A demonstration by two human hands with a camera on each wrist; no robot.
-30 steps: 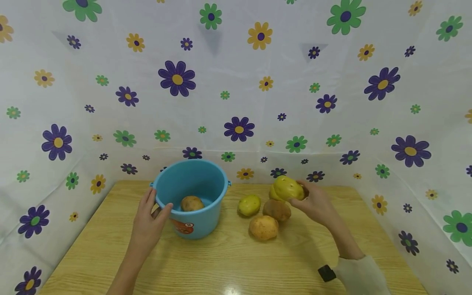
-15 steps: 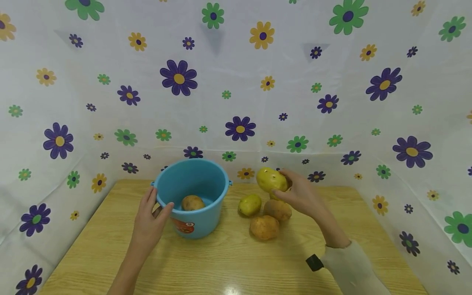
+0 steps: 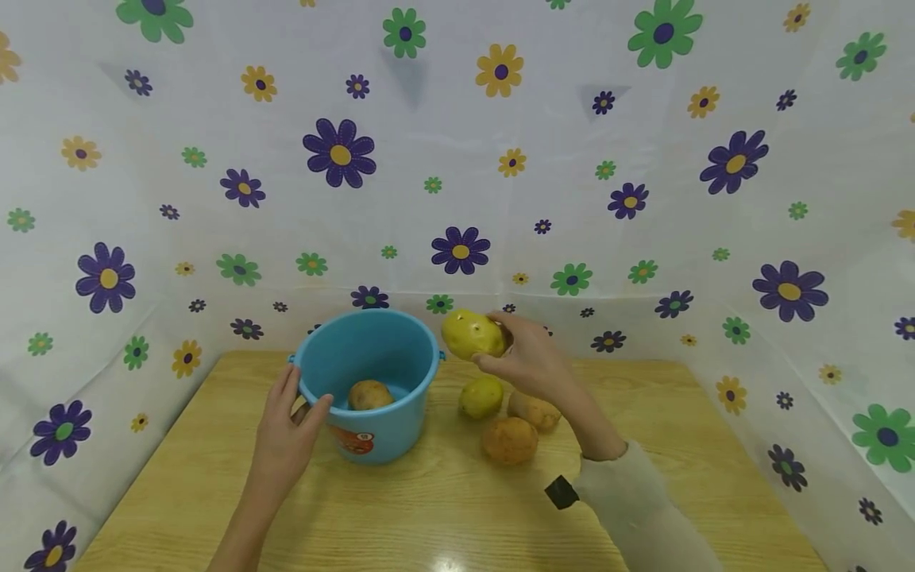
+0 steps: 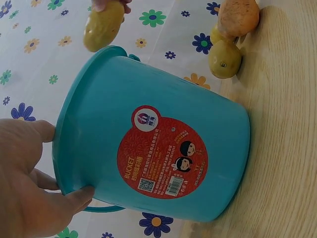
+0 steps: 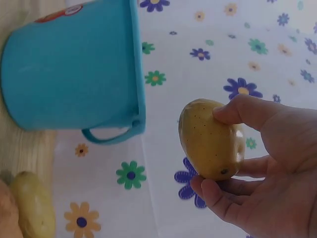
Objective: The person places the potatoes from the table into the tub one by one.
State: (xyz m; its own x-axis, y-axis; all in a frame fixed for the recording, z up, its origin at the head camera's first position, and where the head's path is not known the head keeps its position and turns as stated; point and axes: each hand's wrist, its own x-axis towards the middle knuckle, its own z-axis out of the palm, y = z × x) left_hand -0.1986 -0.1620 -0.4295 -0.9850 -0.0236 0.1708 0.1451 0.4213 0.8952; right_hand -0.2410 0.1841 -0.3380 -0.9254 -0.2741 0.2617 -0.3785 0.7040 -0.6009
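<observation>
Up off the counter [image 3: 457, 516] it is, my yellow potato [image 3: 470, 334], lying sideways in the air, its long axis running left to right with a slight dip toward the right, one rounded end facing the bucket side and the other tucked back into my right hand [image 3: 527, 356]. It sits just right of the blue bucket [image 3: 389, 437], level with the rim and a little beyond it, touching nothing but me. My thumb presses the near, lower side, my fingers curl round the far side, a firm pinch. That back end I can't see from above, and from my left wrist the potato is blurred with my right hand cut off by the top edge. My right forearm slants in from the lower right, pale sleeve [image 3: 643, 508] at the wrist. My left hand [image 3: 282, 433] has the rim clamped, fingers at the left, thumb on the near edge, forearm rising from below. Inside the bucket, a brown potato [image 3: 369, 394] rests, its lower part hidden by the near rim. On the right, a green-tinged potato [image 3: 480, 397] and a tan potato [image 3: 510, 442] lie close; behind them, another potato [image 3: 539, 413] is half covered by my wrist.
</observation>
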